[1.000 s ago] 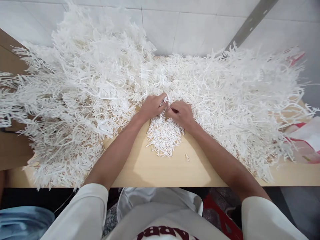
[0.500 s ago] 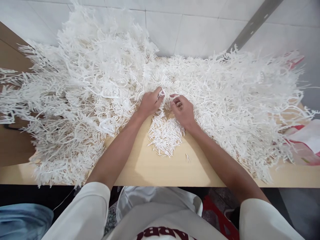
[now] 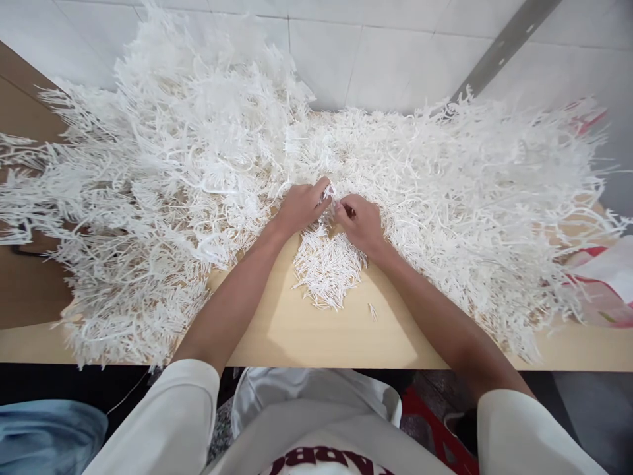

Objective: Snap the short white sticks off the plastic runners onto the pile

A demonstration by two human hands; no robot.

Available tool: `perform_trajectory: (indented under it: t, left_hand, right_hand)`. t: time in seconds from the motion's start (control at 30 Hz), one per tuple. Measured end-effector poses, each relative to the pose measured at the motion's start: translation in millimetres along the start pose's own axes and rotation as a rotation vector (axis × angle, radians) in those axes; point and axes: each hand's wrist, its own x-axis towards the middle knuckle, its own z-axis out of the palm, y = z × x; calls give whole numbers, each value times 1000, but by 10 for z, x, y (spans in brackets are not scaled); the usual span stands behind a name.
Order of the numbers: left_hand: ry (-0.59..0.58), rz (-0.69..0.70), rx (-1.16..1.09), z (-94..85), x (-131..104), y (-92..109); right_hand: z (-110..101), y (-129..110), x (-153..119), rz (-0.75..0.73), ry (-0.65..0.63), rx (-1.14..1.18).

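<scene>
My left hand (image 3: 307, 204) is closed on a white branched plastic sprig (image 3: 327, 192), whose thin tips stick out past the thumb. Close beside it, my right hand (image 3: 360, 219) has its thumb and fingers pinched together at the sprig's right side. What lies between those right fingertips is too small to make out. Just below both hands is a small heap of short white plastic sticks (image 3: 329, 270). A few loose sticks (image 3: 372, 311) lie apart from it, to the right.
Large tangled piles of white branched plastic rise on the left (image 3: 163, 171) and right (image 3: 484, 185) of the wooden table (image 3: 316, 343). A red and white plastic bag (image 3: 606, 284) sits at the right end. Behind stands a tiled wall (image 3: 395, 59); brown cardboard (image 3: 30, 290) is at far left.
My right fingers, spread a little apart before, have closed together against the sprig. My left hand has shifted slightly to the right, and the hands are nearer each other.
</scene>
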Motion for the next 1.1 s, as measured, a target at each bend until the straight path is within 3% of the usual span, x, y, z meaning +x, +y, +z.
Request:
perform_trajectory:
  t: [0.2, 0.37, 0.57, 0.8, 0.93, 1.1]
  left_hand:
    - [171, -164, -105, 27, 35, -72]
    - [113, -130, -110, -29, 4, -6]
    - [94, -87, -114, -38, -13, 11]
    - [100, -43, -107, -29, -18, -3]
    - [106, -4, -69, -13, -15, -19]
    - [86, 19, 38, 20, -10, -31]
  right_hand:
    - [8, -28, -79, -169, -26, -46]
    - [3, -15, -14, 42, 7, 57]
    - [18, 7, -1, -53, -116, -8]
    - [64, 52, -1, -131, -145, -78]
    - [52, 40, -10, -169, -117, -55]
    - [16, -14, -25, -135, 24, -21]
